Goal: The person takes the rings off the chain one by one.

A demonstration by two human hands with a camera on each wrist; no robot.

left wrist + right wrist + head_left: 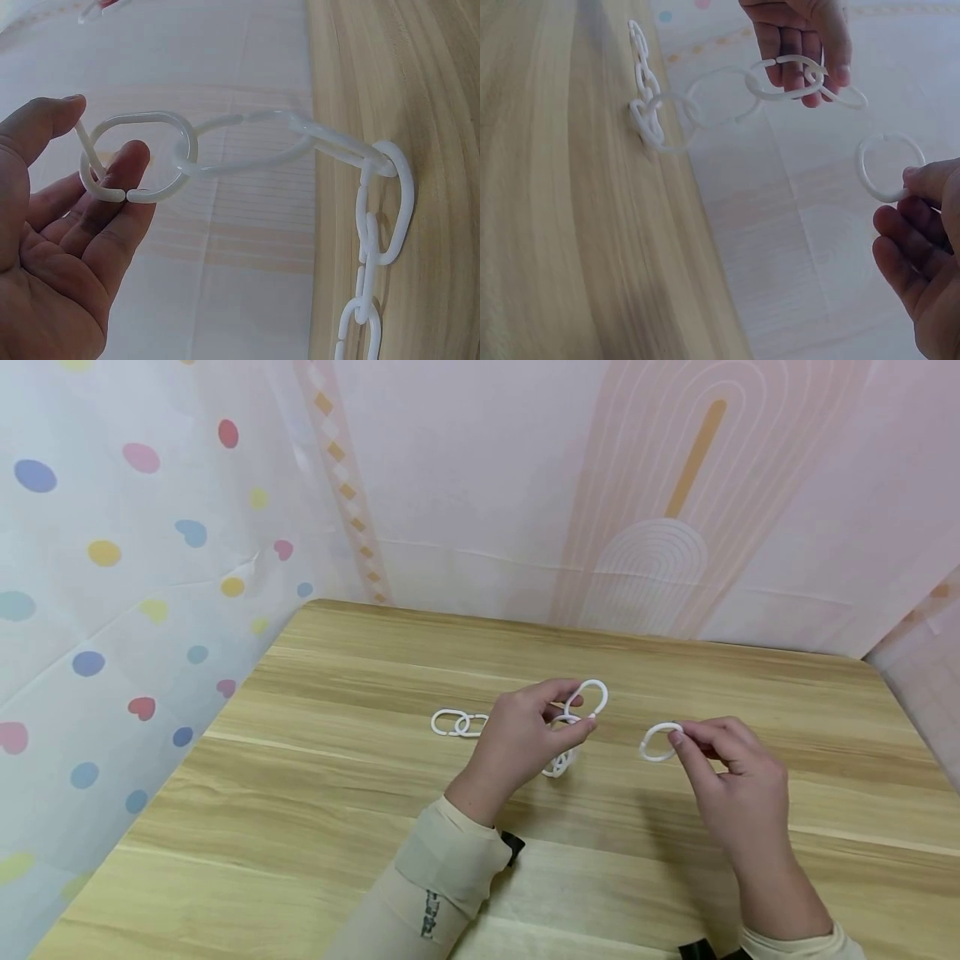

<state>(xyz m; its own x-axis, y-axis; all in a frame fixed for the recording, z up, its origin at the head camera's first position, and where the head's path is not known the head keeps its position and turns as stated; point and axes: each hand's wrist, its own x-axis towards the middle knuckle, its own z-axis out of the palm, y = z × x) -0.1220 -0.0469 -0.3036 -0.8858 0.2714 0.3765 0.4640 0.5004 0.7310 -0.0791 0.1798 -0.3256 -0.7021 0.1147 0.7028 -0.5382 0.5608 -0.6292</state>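
Observation:
My left hand (517, 731) pinches the end link (593, 682) of a white plastic chain between thumb and fingers. From that link the chain (407, 199) hangs down in several joined oval links, and its far part lies on the table. To the right, my right hand (750, 785) pinches a single white link (861, 169) by its edge with thumb and index finger. This loose link is apart from the chain, a short way right of the left hand's link. In the left wrist view, a small gap shows in the side of a held link.
The wood-grain table (300, 827) lies under both hands. Behind it hangs a pink patterned cloth (480, 485), and a cloth with coloured dots (150, 677) hangs at the left. More chain links (444, 732) lie on the table left of the left hand.

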